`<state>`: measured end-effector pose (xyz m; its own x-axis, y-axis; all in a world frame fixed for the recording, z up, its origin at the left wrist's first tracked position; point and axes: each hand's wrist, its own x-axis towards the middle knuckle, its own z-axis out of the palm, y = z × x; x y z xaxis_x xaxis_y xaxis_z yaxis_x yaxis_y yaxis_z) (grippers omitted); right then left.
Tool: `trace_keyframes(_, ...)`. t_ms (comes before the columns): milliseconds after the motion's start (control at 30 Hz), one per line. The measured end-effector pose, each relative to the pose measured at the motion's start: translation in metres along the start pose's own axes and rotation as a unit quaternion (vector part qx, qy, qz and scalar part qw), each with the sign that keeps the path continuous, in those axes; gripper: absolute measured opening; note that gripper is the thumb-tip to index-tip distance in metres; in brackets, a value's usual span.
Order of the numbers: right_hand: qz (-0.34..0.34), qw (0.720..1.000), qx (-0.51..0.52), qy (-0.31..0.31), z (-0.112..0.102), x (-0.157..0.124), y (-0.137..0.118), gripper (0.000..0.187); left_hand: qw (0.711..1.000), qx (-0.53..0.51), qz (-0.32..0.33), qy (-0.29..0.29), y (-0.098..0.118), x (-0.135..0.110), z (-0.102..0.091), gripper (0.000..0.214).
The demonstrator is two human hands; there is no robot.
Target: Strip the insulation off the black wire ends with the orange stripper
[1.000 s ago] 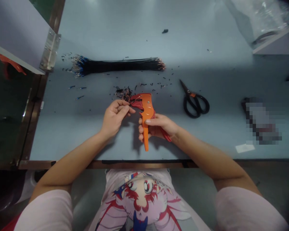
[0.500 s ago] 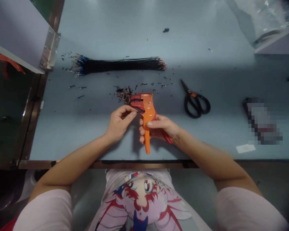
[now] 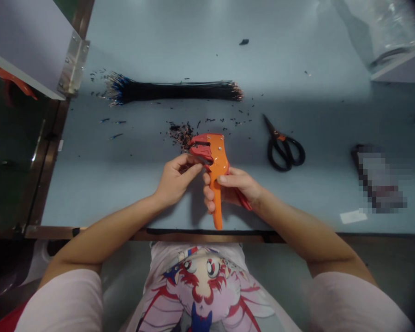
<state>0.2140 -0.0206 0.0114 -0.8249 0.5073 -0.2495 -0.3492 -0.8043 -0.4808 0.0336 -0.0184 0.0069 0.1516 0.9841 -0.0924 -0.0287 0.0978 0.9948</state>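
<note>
Gripping one orange wire stripper (image 3: 216, 159) in right hand (image 3: 232, 188); left hand (image 3: 177, 180) pinching beside it, hold unclear.

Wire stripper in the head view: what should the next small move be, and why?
Probably the right hand should squeeze the orange wire stripper, because it already grips the handles and the left hand sits with its fingertips right at the red jaws, though any wire there is too thin to make out.
</note>
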Motion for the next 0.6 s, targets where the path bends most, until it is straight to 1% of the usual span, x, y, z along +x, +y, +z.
trace_keyframes(200, -0.001, 1.000, -0.003, 0.013, 0.0034, 0.0008, -0.0013, 0.030, 1.000, 0.018, 0.005, -0.006, -0.0007, -0.0008, -0.0005, 0.015)
trace_keyframes(333, -0.017, 1.000, 0.000, 0.018, 0.0045, 0.0017, -0.0015, 0.028, 0.999, 0.029, 0.014, -0.016, -0.0017, -0.0010, -0.0019, 0.016)
trace_keyframes(500, -0.025, 0.999, -0.009, 0.026, 0.0048, 0.0027, 0.0000, 0.028, 0.999, 0.018, 0.023, -0.023, -0.0042, -0.0019, -0.0030, 0.013)
trace_keyframes(600, -0.028, 0.999, -0.013, 0.035, 0.0058, 0.0030, 0.0007, 0.028, 1.000, 0.013, 0.016, -0.022, -0.0063, -0.0022, -0.0027, 0.012)
